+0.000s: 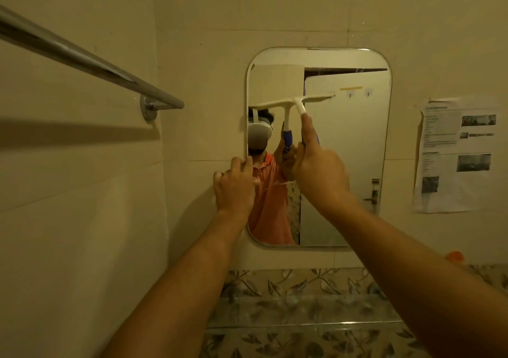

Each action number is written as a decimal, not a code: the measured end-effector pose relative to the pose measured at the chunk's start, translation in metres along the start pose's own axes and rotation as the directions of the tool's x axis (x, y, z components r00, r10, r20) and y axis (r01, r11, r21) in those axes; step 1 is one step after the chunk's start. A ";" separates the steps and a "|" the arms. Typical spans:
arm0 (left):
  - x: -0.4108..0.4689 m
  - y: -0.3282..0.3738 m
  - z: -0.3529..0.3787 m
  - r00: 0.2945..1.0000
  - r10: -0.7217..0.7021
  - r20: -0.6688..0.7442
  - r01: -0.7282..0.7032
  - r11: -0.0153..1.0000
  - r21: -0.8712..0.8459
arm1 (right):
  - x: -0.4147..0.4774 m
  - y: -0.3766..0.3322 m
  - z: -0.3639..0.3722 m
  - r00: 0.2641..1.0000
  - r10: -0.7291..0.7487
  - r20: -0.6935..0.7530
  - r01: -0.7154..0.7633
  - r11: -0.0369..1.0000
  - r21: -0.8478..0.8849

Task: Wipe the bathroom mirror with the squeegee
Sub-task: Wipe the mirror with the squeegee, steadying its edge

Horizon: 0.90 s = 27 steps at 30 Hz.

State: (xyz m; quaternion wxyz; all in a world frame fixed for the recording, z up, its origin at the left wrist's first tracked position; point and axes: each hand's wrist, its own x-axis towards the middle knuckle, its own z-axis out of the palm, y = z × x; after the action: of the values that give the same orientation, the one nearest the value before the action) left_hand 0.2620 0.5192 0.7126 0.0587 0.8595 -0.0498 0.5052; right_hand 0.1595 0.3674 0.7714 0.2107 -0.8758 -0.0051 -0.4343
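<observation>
While the right hand [320,168] is curled tight round the handle of the squeegee [297,101], its first finger lies straight up along the white neck. The squeegee is up on the top half of the mirror [316,55]. Its long white blade lies across the glass, a bit tilted, so the right end sits higher than the left. The blade looks as if it is touching the glass, since it meets its own copy in the mirror. A little blue shows on the handle just by the fingers. The left hand [236,187] holds the left edge of the mirror about halfway down, with its fingers hooked round the rim. The mirror hangs on a pale tiled wall [206,22]. In the glass you can see an orange shirt [270,201] and a pale door [349,143] (both are only copies in the mirror). A shiny towel bar [82,58] sticks out on the left wall. A sheet of paper [456,157] with words and small pictures is stuck up to the right of the mirror. Below the mirror runs a band of leaf tiles [302,280], and a small orange thing [455,256], too blurred to name, sits at the right.
</observation>
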 end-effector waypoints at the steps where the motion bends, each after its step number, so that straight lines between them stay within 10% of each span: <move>1: 0.000 -0.001 0.000 1.000 -0.005 0.004 0.005 1.000 -0.002 | -0.009 0.004 0.005 1.000 0.000 0.008 0.000 1.000 -0.013; 27: -0.024 0.003 -0.020 0.968 -0.062 0.242 0.061 0.998 0.012 | -0.107 0.031 0.030 0.976 0.121 0.182 -0.101 0.988 -0.116</move>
State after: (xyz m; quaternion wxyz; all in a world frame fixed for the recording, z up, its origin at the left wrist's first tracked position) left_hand 0.2323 0.5195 0.7017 0.0659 0.9161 -0.0289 0.3944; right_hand 0.1216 0.3696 0.6623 0.1866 -0.9217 0.0470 -0.3368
